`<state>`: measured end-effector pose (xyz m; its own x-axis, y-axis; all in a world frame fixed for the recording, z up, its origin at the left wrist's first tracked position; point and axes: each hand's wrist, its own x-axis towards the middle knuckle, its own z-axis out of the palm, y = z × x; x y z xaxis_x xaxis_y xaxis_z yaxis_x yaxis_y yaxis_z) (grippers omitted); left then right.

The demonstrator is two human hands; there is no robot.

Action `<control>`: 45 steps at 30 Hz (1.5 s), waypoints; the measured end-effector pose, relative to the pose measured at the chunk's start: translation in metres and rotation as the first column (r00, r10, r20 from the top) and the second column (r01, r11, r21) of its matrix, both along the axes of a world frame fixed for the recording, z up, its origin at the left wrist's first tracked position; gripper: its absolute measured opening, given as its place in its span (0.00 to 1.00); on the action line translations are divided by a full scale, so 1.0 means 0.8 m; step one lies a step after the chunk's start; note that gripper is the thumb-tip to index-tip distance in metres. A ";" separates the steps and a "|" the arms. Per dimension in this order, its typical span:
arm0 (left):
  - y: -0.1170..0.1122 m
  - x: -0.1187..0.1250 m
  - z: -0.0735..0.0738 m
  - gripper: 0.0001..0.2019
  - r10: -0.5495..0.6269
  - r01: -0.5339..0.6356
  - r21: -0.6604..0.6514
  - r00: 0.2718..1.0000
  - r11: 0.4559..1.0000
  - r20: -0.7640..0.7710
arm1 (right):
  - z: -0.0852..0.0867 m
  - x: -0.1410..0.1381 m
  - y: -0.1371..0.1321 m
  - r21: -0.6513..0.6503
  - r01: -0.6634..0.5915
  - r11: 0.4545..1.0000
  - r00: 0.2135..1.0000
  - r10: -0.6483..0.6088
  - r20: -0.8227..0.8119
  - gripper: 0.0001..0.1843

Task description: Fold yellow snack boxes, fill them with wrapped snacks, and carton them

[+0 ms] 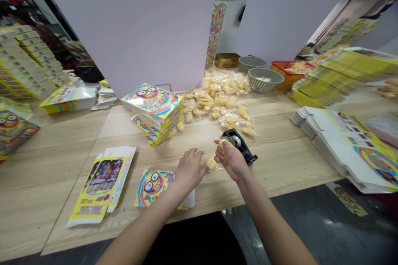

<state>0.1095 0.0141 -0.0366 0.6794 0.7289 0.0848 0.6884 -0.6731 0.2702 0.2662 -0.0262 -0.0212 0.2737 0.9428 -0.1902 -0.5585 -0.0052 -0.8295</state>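
My right hand (231, 160) is turned up, fingers curled narrow, holding a clear-wrapped yellow snack (212, 163) at the fingertips. My left hand (190, 169) rests palm-down, its fingers just beside the snack, not gripping.

Left hand (190, 169): back upward, fingers loosely curled, reaching toward the right hand.
Right hand (231, 161): turned on its side, palm facing the left hand, fingers curled inward and pinching.
Left forearm (144, 224): bare, angled up and right from the lower frame edge.
Right forearm (272, 223): bare, angled up and left from the lower frame edge.
Hands' spacing: just apart, in front of the body.
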 end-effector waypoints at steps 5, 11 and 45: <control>-0.008 0.021 -0.007 0.28 0.093 -0.097 -0.068 0.993 0.993 -0.068 | -0.010 0.002 0.002 0.003 0.059 0.998 0.959 -0.057 0.276 0.22; -0.017 0.025 -0.008 0.17 -0.046 0.034 -0.116 0.994 0.993 -0.101 | -0.057 0.038 0.011 -0.117 -0.062 0.991 0.086 0.122 0.989 0.36; -0.017 -0.143 -0.024 0.55 -0.006 0.002 -0.140 1.000 0.990 -0.027 | -0.054 -0.095 -0.046 -0.359 -0.465 0.809 0.843 0.529 0.102 0.18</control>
<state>-0.0050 0.0006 -0.0555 0.6833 0.7293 -0.0361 0.6940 -0.6332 0.3428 0.1898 -0.0628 -0.0648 -0.1555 0.8592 -0.4874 -0.2423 -0.5115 -0.8244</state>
